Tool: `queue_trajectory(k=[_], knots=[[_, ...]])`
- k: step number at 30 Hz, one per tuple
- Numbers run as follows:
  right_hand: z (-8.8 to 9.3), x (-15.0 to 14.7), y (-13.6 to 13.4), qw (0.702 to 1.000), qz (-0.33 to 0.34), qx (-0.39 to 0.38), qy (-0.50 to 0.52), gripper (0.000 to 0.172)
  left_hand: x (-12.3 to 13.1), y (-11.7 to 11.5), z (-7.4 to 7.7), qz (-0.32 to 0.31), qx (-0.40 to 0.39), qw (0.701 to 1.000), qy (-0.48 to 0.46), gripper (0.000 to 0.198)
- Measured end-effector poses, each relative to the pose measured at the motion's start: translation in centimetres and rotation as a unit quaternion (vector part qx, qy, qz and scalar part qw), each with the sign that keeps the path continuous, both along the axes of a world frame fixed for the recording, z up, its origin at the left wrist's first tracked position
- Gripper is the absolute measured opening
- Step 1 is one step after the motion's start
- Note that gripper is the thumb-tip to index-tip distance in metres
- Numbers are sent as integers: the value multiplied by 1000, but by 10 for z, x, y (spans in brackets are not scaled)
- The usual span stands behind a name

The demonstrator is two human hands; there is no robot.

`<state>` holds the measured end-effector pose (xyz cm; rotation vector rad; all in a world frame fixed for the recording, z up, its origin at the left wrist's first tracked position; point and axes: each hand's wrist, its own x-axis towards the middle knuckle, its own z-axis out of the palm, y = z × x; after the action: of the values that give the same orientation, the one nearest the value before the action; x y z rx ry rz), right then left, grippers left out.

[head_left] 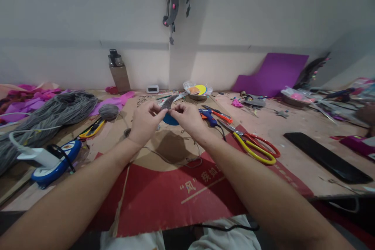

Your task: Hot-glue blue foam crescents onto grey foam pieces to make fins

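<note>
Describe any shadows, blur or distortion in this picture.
Head view: a soft shadow lies on the cardboard beneath the left hand and right hand; head view: things at the far right edge look blurred; head view: the forearms seem stretched toward the bottom corners.

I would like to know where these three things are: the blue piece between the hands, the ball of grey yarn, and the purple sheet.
Blue piece (171,120): head view, its visible lower part.
Ball of grey yarn (108,112): head view, its middle.
Purple sheet (283,73): head view, its broad face.
</note>
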<state>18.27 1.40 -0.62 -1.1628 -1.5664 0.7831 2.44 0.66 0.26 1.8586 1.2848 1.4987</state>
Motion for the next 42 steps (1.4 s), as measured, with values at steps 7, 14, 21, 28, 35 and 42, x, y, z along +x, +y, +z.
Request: queue_trajectory(k=[7, 14, 21, 28, 35, 42], knots=[[-1, 1, 1, 1000, 8, -8, -29, 19, -10, 22, -4, -107, -141, 983, -50, 43], [3, -7, -9, 997, 15, -27, -65, 23, -6, 7, 0, -20, -12, 998, 60, 21], [1, -9, -6, 995, -1, -70, -77, 18, -11, 22, -6, -120, -109, 987, -7, 33], [-6, -14, -9, 991, 28, -71, -114, 14, -8, 15, -8, -57, -42, 997, 33, 26], [-5, -14, -9, 994, 31, -56, -92, 21, -5, 9, -4, -34, 26, 996, 80, 21], [-3, -8, -8, 997, 13, -70, -42, 23, -9, 22, -9, -78, -84, 993, 16, 40]])
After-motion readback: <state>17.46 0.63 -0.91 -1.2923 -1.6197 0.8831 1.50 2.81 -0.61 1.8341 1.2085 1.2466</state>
